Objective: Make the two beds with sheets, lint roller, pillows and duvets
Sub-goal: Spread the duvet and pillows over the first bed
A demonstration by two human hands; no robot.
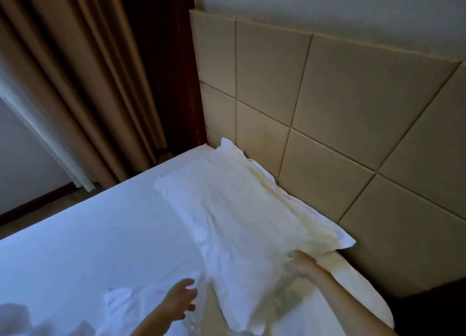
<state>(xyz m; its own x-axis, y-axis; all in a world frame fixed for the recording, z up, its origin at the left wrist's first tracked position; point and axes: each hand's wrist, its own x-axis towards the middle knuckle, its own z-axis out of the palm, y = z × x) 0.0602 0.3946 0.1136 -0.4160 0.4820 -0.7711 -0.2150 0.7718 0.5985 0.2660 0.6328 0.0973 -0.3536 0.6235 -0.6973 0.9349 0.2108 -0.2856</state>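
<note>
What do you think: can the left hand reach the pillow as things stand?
Probably yes: the left hand hovers open right beside the pillow's near edge, and nothing visible lies between them.

No readable text, labels or numbers anywhere.

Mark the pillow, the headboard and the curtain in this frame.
pillow [242, 209]: head view, middle of its top face.
headboard [353, 103]: head view, centre of one padded panel.
curtain [75, 83]: head view, on a brown fold.
</note>
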